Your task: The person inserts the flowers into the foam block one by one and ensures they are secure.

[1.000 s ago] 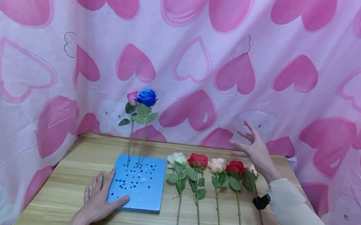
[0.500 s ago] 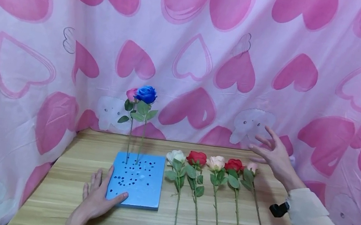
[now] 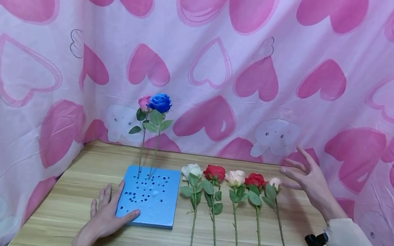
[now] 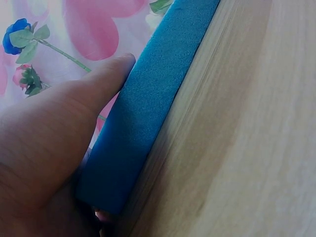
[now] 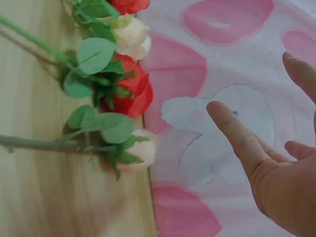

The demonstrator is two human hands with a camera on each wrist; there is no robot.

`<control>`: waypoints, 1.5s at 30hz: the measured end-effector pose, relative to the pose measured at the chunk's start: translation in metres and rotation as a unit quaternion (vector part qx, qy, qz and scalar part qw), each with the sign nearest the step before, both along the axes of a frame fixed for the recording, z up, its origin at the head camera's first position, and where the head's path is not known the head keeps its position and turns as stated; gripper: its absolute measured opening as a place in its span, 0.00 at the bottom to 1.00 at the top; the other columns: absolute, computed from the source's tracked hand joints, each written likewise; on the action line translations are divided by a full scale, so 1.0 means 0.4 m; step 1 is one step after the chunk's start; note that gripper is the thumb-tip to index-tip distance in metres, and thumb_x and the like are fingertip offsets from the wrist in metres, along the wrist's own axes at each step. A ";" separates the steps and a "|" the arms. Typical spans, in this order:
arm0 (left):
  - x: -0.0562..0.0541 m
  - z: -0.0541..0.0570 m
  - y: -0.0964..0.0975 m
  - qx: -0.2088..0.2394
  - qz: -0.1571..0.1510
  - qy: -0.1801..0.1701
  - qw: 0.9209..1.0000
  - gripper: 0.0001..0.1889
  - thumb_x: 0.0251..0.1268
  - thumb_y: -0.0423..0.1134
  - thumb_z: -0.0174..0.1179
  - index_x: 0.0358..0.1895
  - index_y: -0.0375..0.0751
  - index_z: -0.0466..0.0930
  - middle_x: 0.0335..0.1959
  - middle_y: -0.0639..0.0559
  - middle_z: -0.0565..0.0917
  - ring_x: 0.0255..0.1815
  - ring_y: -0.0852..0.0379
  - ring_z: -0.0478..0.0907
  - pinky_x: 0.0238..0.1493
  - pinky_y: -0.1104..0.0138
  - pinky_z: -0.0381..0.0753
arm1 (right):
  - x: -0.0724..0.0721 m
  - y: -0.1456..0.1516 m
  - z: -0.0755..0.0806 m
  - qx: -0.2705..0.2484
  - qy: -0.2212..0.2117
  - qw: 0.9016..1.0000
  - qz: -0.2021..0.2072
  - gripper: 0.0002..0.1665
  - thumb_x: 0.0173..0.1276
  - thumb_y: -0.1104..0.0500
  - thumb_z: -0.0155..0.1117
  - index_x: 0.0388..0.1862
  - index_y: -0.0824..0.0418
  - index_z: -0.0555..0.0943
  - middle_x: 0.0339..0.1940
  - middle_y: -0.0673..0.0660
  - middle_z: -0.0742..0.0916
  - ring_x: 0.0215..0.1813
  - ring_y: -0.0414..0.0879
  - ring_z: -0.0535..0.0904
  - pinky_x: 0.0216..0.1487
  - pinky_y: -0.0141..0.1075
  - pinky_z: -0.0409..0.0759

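Observation:
My left hand [image 3: 104, 219] rests at the near left corner of a blue foam block [image 3: 156, 214] full of holes. Its thumb [image 4: 111, 74] lies over the top edge, and the other fingers stretch along the left side. A blue rose [image 3: 160, 103] and a pink rose [image 3: 144, 102] stand upright in the block's far left part. Nothing is in my right hand [image 3: 312, 182], held with spread fingers above the table's far right, beside a pale pink rose [image 3: 275, 183]. In the right wrist view that rose [image 5: 140, 152] lies apart from the fingers.
Left of the pale pink rose lie a red rose [image 3: 255, 180], a peach rose [image 3: 235, 178], another red rose [image 3: 215, 172] and a white rose [image 3: 191, 170], stems toward me on the wooden table [image 3: 62, 205]. A heart-print curtain [image 3: 212, 70] hangs behind and at both sides.
My right hand has moved right and lower, away from above the roses, uncovering the pale pink one. The left hand keeps its place on the block. The head view has shifted slightly.

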State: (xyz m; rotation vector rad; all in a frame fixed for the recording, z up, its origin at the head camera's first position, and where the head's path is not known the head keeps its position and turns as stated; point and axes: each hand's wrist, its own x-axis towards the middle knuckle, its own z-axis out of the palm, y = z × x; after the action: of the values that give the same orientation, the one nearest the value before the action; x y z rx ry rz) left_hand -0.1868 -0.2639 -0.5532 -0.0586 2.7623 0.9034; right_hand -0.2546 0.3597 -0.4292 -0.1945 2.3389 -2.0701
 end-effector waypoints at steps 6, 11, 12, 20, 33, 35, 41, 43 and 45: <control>-0.004 -0.004 -0.003 0.004 -0.003 0.010 1.000 0.67 0.69 0.78 0.63 0.94 0.50 0.32 0.90 0.24 0.25 0.88 0.19 0.18 0.79 0.25 0.13 | 0.030 0.026 -0.034 0.001 -0.023 1.000 -0.002 0.61 0.82 0.65 0.70 0.97 0.49 0.40 0.67 0.44 0.85 0.56 0.45 0.94 0.52 0.56 0.92; -0.001 -0.004 -0.004 0.000 -0.005 0.012 1.000 0.67 0.69 0.78 0.63 0.94 0.50 0.32 0.90 0.24 0.25 0.88 0.18 0.19 0.80 0.26 0.13 | 0.058 0.044 -0.074 0.000 -0.039 0.999 -0.001 0.57 0.84 0.64 0.68 0.96 0.53 0.44 0.65 0.45 0.87 0.56 0.46 0.94 0.52 0.60 0.92; 0.000 -0.004 -0.004 -0.001 -0.005 0.011 1.000 0.67 0.69 0.79 0.63 0.94 0.50 0.32 0.90 0.24 0.25 0.88 0.18 0.19 0.80 0.26 0.13 | 0.064 0.047 -0.082 0.004 -0.042 0.999 -0.003 0.56 0.84 0.64 0.68 0.96 0.53 0.45 0.65 0.46 0.87 0.57 0.47 0.94 0.53 0.61 0.91; 0.002 -0.008 -0.005 0.001 -0.001 0.010 1.000 0.67 0.69 0.79 0.63 0.94 0.49 0.33 0.90 0.23 0.26 0.88 0.18 0.19 0.79 0.25 0.13 | 0.105 0.066 -0.140 0.109 -0.052 0.993 -0.011 0.55 0.84 0.54 0.71 0.96 0.54 0.48 0.69 0.50 0.88 0.60 0.53 0.93 0.58 0.35 0.89; 0.002 0.000 -0.004 -0.002 -0.005 0.009 1.000 0.67 0.70 0.78 0.63 0.94 0.49 0.32 0.90 0.24 0.26 0.89 0.20 0.19 0.80 0.25 0.14 | 0.157 0.081 -0.217 0.030 -0.130 0.991 0.021 0.56 0.83 0.62 0.70 0.94 0.61 0.43 0.78 0.75 0.78 0.62 0.64 0.91 0.58 0.63 0.90; 0.000 -0.002 -0.005 -0.002 -0.004 0.009 1.000 0.67 0.69 0.78 0.63 0.94 0.49 0.32 0.90 0.24 0.26 0.89 0.20 0.19 0.80 0.25 0.14 | 0.160 0.082 -0.227 0.023 -0.135 0.990 0.026 0.56 0.83 0.63 0.70 0.94 0.62 0.45 0.75 0.73 0.81 0.61 0.61 0.92 0.57 0.63 0.91; 0.000 -0.004 -0.005 -0.001 -0.006 0.014 1.000 0.67 0.70 0.78 0.63 0.94 0.50 0.31 0.90 0.25 0.26 0.89 0.20 0.18 0.80 0.26 0.14 | 0.166 0.085 -0.260 0.020 -0.149 0.988 0.044 0.46 0.82 0.65 0.70 0.90 0.61 0.57 0.69 0.64 0.87 0.57 0.52 0.93 0.52 0.60 0.93; 0.002 -0.003 -0.004 -0.001 -0.006 0.013 1.000 0.66 0.70 0.78 0.63 0.94 0.50 0.32 0.90 0.25 0.26 0.89 0.20 0.19 0.80 0.26 0.14 | 0.167 0.084 -0.267 0.028 -0.153 0.987 0.044 0.46 0.82 0.64 0.71 0.89 0.64 0.57 0.69 0.67 0.87 0.56 0.50 0.93 0.52 0.59 0.93; 0.004 -0.002 -0.003 0.000 -0.004 0.011 1.000 0.66 0.70 0.78 0.63 0.94 0.50 0.32 0.90 0.24 0.26 0.89 0.20 0.19 0.80 0.26 0.14 | 0.168 0.082 -0.271 0.036 -0.157 0.986 0.039 0.48 0.81 0.64 0.72 0.89 0.68 0.55 0.69 0.69 0.86 0.55 0.49 0.93 0.51 0.59 0.93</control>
State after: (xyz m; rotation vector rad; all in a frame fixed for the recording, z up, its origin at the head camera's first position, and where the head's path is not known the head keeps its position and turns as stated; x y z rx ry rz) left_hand -0.1850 -0.2650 -0.5542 -0.0392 2.7803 0.9070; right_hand -0.1875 0.3923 -0.5376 0.0384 2.1748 -1.8224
